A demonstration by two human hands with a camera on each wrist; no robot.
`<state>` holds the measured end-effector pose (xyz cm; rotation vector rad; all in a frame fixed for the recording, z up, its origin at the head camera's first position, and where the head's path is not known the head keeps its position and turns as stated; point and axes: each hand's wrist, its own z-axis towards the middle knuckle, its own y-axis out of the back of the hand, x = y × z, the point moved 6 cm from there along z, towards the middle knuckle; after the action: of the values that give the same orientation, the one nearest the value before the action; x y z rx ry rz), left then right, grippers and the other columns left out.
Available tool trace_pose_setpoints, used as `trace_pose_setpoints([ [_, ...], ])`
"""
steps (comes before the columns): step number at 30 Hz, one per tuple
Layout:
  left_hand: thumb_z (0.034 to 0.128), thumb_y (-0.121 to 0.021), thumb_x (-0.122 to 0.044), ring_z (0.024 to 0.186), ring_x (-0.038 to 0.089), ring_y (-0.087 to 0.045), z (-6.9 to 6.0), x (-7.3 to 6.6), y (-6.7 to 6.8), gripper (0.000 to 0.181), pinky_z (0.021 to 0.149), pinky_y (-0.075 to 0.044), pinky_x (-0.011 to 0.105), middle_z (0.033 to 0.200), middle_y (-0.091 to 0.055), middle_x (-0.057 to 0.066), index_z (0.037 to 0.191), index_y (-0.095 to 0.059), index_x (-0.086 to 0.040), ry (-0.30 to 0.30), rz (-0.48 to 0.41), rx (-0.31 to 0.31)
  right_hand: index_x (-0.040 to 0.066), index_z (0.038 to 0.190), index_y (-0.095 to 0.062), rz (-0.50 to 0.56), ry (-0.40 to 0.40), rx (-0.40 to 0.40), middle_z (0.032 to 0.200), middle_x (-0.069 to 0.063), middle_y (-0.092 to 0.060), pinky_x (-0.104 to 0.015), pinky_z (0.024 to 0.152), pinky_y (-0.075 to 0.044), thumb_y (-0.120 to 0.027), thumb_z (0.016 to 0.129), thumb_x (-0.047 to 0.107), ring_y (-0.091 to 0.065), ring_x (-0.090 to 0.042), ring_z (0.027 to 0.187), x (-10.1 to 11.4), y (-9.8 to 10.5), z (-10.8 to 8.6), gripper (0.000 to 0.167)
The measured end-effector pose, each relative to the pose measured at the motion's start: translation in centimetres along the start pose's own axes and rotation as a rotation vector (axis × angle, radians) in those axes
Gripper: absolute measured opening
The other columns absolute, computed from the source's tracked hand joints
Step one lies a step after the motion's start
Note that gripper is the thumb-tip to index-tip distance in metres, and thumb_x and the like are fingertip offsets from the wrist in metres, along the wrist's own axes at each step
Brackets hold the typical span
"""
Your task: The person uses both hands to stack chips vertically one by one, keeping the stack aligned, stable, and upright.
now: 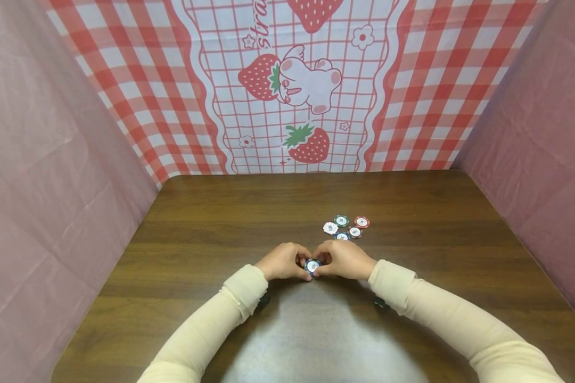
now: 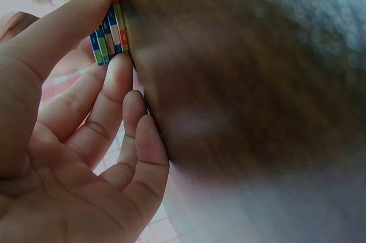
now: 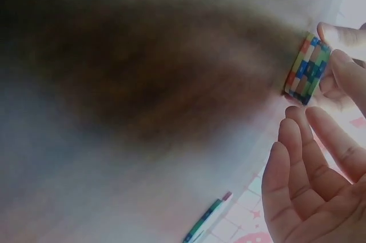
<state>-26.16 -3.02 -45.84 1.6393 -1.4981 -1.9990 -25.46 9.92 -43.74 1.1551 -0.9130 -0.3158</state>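
A short stack of poker chips (image 1: 312,266) stands on the wooden table between both hands, a blue-edged chip with a white centre on top. In the left wrist view, the stack's (image 2: 110,32) striped edges show green, blue and red layers. My left hand (image 1: 284,261) holds it from the left, thumb near and fingers beyond. From the opposite side my right hand (image 1: 345,259) grips the same stack (image 3: 309,70), with its thumb against it. The lower fingers of both hands fan out beside the tabletop.
Several loose chips lie just beyond the right hand: a green one (image 1: 341,220), a white one (image 1: 330,228), a red one (image 1: 362,222), a dark one (image 1: 355,232) and a partly hidden blue one (image 1: 342,236). A strawberry-print cloth (image 1: 306,90) hangs behind the table (image 1: 196,213).
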Motion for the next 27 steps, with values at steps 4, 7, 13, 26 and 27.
trace_pose_setpoints([
  [4, 0.0691, -0.088, -0.019, 0.068, 0.002, -0.053, 0.0, 0.0, 0.0, 0.034, 0.064, -0.043, 0.019, 0.076, -0.065, -0.002, 0.098, -0.073, -0.011, -0.007, 0.01, -0.001, 0.015, 0.095, -0.074, 0.045, -0.005, -0.025, 0.084, 0.005, -0.07, -0.02, 0.066, -0.048, -0.082, 0.077, 0.03, -0.061, -0.007, 0.073, -0.5, 0.6, 0.1, 0.025],
  [7, 0.0691, -0.088, -0.019, 0.068, 0.002, -0.053, 0.0, 0.0, 0.0, 0.034, 0.065, -0.043, 0.019, 0.077, -0.066, -0.002, 0.098, -0.073, -0.01, -0.007, 0.012, -0.003, 0.01, 0.101, -0.073, 0.081, -0.03, -0.059, 0.087, 0.002, -0.072, -0.021, 0.067, -0.049, -0.081, 0.078, 0.028, -0.062, -0.008, 0.075, -1.0, 1.4, 0.0, 0.03],
  [13, 0.069, -0.088, -0.019, 0.069, 0.003, -0.053, 0.0, 0.0, 0.0, 0.036, 0.066, -0.044, 0.02, 0.077, -0.065, -0.002, 0.1, -0.073, -0.01, -0.004, 0.007, -0.007, 0.001, 0.109, -0.07, 0.191, -0.038, -0.18, 0.094, -0.01, -0.073, -0.025, 0.068, -0.051, -0.083, 0.077, 0.022, -0.063, -0.012, 0.075, -2.2, 3.7, -0.3, 0.041],
  [26, 0.0687, -0.088, -0.019, 0.07, 0.004, -0.052, 0.0, -0.1, 0.0, 0.036, 0.067, -0.043, 0.02, 0.078, -0.064, -0.002, 0.1, -0.073, -0.01, -0.009, 0.001, -0.017, 0.003, 0.12, -0.066, 0.298, -0.235, -0.346, 0.099, -0.013, -0.072, -0.021, 0.069, -0.051, -0.078, 0.083, 0.019, -0.063, -0.013, 0.08, -8.1, 7.4, -1.7, 0.042],
  [27, 0.0687, -0.088, -0.019, 0.07, 0.004, -0.052, 0.0, -0.1, 0.0, 0.036, 0.067, -0.043, 0.02, 0.077, -0.064, -0.002, 0.1, -0.073, -0.01, -0.009, 0.001, -0.017, 0.003, 0.121, -0.065, 0.306, -0.246, -0.353, 0.1, -0.014, -0.072, -0.02, 0.07, -0.051, -0.078, 0.083, 0.019, -0.063, -0.012, 0.08, -8.5, 7.5, -1.8, 0.043],
])
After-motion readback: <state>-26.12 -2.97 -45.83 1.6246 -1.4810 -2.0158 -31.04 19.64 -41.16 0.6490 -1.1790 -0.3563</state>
